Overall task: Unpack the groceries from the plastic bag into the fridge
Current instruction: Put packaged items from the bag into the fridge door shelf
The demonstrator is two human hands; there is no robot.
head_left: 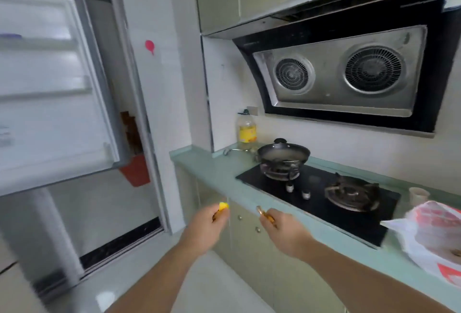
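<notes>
The fridge door [50, 83] stands open at the left, its white shelves facing me. On the green counter at the far right lies the white and red plastic bag [434, 235] with groceries inside. My left hand [207, 225] grips a small item with a yellow end [223, 206] in front of the cabinets. My right hand [282, 228] holds a small orange-brown item [265, 215] beside it. Both hands are in mid-air between the fridge and the counter, and most of each item is hidden by fingers.
A black gas hob [321, 203] carries a wok [283, 154] on its left burner. An oil bottle [247, 128] stands in the corner and a small cup [419, 195] sits behind the bag. A range hood [344, 73] hangs above. A red bin [136, 170] sits behind the fridge door.
</notes>
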